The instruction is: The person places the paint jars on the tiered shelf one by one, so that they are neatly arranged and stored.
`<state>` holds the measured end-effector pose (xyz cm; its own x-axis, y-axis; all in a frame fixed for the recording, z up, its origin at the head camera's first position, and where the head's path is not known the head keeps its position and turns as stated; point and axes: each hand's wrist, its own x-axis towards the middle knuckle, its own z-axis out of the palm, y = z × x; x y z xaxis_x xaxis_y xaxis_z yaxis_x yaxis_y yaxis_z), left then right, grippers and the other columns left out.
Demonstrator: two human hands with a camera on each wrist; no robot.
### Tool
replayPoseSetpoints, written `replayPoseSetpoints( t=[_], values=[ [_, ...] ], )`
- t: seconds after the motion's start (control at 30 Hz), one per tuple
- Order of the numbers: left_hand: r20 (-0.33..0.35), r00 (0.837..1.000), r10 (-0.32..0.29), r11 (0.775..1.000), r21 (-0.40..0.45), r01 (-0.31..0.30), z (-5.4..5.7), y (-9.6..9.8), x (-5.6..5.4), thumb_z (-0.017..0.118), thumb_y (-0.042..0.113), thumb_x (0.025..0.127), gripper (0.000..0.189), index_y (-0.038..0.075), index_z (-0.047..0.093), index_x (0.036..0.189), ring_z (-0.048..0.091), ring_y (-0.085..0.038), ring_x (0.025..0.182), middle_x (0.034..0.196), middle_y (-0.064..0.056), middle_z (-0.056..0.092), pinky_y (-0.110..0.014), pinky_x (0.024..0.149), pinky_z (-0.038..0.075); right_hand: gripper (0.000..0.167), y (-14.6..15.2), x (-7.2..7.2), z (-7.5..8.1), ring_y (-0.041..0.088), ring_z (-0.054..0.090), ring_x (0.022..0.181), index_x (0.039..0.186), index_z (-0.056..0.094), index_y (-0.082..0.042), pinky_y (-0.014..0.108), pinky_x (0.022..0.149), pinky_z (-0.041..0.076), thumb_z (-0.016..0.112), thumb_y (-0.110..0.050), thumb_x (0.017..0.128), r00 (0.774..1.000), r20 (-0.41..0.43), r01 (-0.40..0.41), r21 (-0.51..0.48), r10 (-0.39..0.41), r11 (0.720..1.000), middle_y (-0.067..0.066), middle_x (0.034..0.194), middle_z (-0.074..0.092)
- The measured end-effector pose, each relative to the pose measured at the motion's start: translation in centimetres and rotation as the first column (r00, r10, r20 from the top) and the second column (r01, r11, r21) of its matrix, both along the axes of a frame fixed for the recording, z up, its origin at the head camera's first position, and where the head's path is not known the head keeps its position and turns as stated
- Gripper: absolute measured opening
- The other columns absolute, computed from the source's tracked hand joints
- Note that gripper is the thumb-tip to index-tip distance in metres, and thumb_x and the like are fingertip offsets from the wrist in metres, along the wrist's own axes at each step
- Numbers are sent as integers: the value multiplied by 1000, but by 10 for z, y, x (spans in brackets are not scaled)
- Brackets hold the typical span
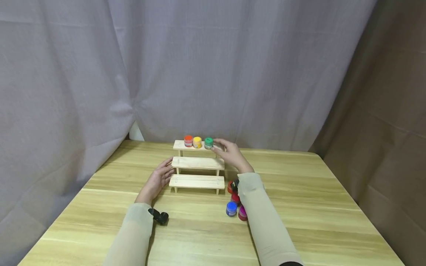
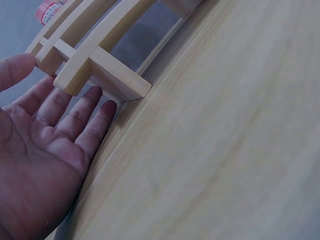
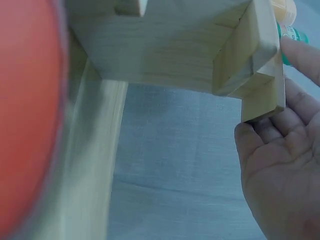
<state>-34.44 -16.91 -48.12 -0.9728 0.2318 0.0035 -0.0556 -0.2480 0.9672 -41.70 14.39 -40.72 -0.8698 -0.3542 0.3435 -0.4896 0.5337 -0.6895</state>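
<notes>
A three-tier wooden display stand is set on the table, with an orange-red jar, a yellow jar and a green jar along its top shelf. My right hand is at the right end of that shelf, thumb and forefinger tips right at the green jar's side. In the right wrist view its thumb overlaps the green jar, while other fingers lie by the shelf's end. On the stand's left side, my left hand has its fingers extended, the tips against the shelf ends.
Several more jars stand on the table right of the stand, among them a blue jar and a magenta jar, partly hidden by my right sleeve. A grey curtain hangs behind the table.
</notes>
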Motion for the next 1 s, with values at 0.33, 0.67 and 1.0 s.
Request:
replayPoseSetpoints(
  t=[0.33, 0.67, 1.0],
  values=[
    [-9, 1000, -10, 1000, -2, 10, 0, 0, -2, 39, 20, 107, 59, 15, 19, 162, 29, -29, 146, 164, -13, 23, -44, 119, 25, 54, 13, 17, 16, 30, 48, 135, 144, 54, -12, 52, 110, 39, 65, -38, 98, 996, -51, -65, 72, 69, 995, 7, 146, 54],
    [-6, 1000, -4, 1000, 8, 4, 0, 2, -6, 40, 20, 107, 59, 15, 20, 162, 29, -30, 147, 165, -12, 23, -45, 119, 25, 49, 31, 25, 17, 27, 43, 140, 142, 56, -9, 46, 117, 30, 64, -32, 100, 987, -5, -163, -17, 162, 987, 5, 145, 55],
    [-5, 1000, -11, 1000, -2, 11, -3, 10, -8, 39, 20, 107, 59, 14, 20, 162, 26, -31, 148, 165, -14, 22, -46, 120, 23, 48, 58, 35, 10, 28, 41, 142, 143, 54, -8, 47, 118, 29, 63, -29, 101, 982, 0, -187, 2, 187, 982, 6, 148, 52]
  ],
)
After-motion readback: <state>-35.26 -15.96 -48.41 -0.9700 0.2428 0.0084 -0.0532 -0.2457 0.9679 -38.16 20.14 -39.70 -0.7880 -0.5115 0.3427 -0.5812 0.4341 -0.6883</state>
